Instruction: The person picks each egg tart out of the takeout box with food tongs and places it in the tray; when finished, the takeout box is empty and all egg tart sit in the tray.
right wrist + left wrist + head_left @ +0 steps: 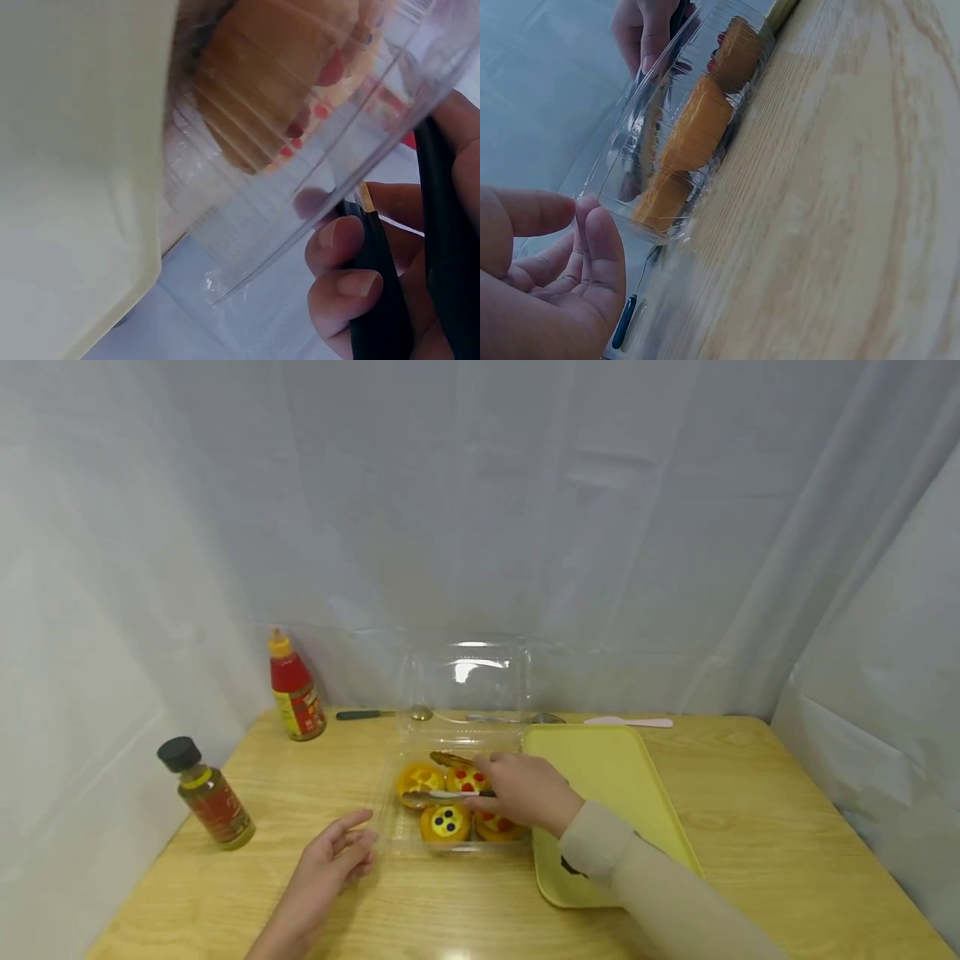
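My right hand [525, 789] grips tongs [382, 292] by their black handles. The tongs' metal arms are spread above the tarts [446, 822] in a clear plastic clamshell box [390, 839]. Several orange-yellow tarts sit inside, some topped with red pieces, one with dark blue dots. Whether the tong tips touch a tart I cannot tell. The box's lid [468, 681] stands raised at the back. My left hand [330, 860] hovers just left of the box, fingers loosely bent and holding nothing visible. In the left wrist view its fingertips [592, 206] appear near the box's corner.
Right of the box lies a yellow tray [607, 777], partly under my right sleeve. On the left stand a red sauce bottle [294, 689] and a black-capped bottle [213, 802]. Along the back lie a dark-handled spoon [360, 715], another metal utensil [547, 718] and a pale pink utensil [645, 722].
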